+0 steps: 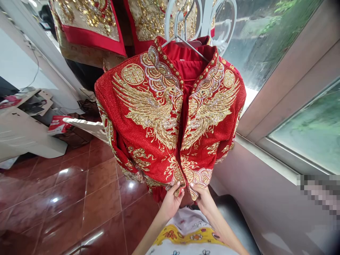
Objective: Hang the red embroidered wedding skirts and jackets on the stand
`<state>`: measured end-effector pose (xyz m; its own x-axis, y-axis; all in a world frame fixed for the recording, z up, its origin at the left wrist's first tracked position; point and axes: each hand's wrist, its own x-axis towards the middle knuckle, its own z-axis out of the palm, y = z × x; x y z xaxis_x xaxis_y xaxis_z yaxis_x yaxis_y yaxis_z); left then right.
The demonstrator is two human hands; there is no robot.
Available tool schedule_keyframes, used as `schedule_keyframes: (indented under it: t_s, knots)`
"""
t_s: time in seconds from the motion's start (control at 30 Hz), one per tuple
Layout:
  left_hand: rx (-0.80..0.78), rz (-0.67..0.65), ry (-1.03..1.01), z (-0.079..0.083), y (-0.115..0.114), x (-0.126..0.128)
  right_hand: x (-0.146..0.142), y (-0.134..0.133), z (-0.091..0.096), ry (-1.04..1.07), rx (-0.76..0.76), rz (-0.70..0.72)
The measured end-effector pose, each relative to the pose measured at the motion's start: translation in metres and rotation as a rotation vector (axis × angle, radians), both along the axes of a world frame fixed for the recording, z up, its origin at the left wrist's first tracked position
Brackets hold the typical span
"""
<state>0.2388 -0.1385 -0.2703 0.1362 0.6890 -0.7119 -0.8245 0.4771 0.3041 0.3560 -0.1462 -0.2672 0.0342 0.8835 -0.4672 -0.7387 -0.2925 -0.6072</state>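
A red jacket (pixel 156 159) with gold and silver embroidery hangs from a wire hanger (pixel 186 41) in front of me. Phoenix-like birds face each other across its front opening, and gold beads line the standing collar. At the bottom hem, my left hand (pixel 174 198) pinches the lower corner of the left front edge. My right hand (pixel 201 194) grips the matching corner on the other side. The two front edges lie close together, with a narrow gap between them. Red fabric shows below the hem to the left of my left hand.
More gold-sequined garments (pixel 90 21) hang behind on a white scrolled rack (pixel 224 21). To the right are a framed window (pixel 308 131) and a wall. A black padded seat (pixel 233 219) is beside me; white furniture (pixel 32 131) stands left on the red tiled floor (pixel 101 177).
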Motion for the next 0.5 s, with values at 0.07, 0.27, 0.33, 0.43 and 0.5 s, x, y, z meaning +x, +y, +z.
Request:
schedule_keyframes:
  t_s: [0.07, 0.27, 0.33, 0.43, 0.5]
  knots:
    - [0.004, 0.001, -0.012, -0.0014, -0.0003, -0.0001, -0.0006, 0.0004, 0.0008, 0.003, -0.01, -0.007]
    - [0.003, 0.02, -0.014, -0.002, -0.0003, -0.0003, -0.0001, 0.0, -0.0024, -0.001, -0.001, 0.025]
    - [0.004, 0.022, -0.011, -0.0016, -0.0001, -0.0001, 0.0006, -0.0005, -0.0045, -0.01, 0.008, 0.038]
    - [0.01, 0.027, -0.008, -0.0021, -0.0001, 0.0002, 0.0015, -0.0007, -0.0068, -0.015, 0.014, 0.05]
    - [0.026, 0.024, -0.015, -0.0032, -0.0003, 0.0002, 0.0018, -0.0004, -0.0074, -0.012, 0.011, 0.048]
